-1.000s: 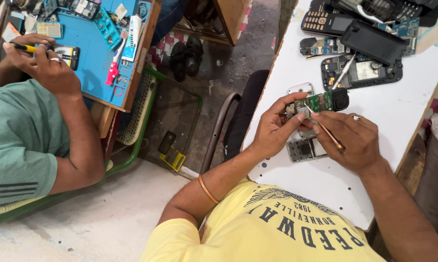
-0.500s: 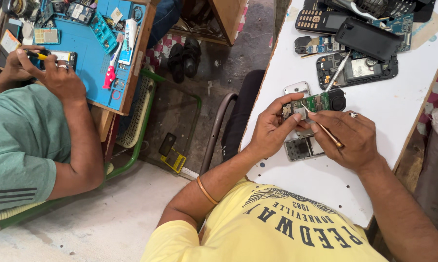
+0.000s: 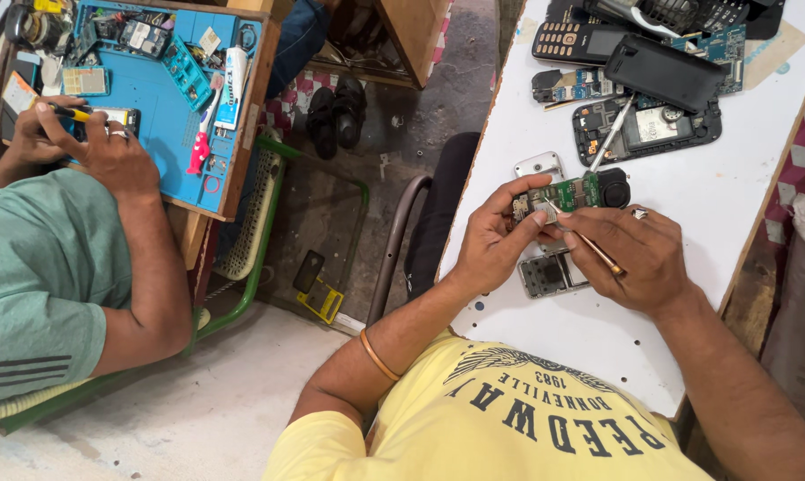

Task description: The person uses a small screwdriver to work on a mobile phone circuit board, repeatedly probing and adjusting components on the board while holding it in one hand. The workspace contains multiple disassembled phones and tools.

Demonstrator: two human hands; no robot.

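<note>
We see a dark rectangular screen on the black keypad phone (image 3: 579,40) at the white table's far end. On the blue mat stands a white tube (image 3: 232,76), possibly labelled in blue.

Lighting: bright, even and diffuse daylight is filling the whole view; its source is not showing. The white table (image 3: 545,347) is reflecting strongly and verging on washed out, though no hard glare spot is forming.
Shadows: soft and short ones are lying under the left hand (image 3: 496,240) and the right hand (image 3: 638,258); the floor gap under the chair is staying dim.
Sharpness: the centre is reading crisp, fine parts of the green circuit board (image 3: 567,193) resolving clearly. No motion blur is showing.
Distortion: wide-angle stretch is bending the table edges and the blue work mat (image 3: 157,116) toward the corners, where detail is softening slightly.
</note>
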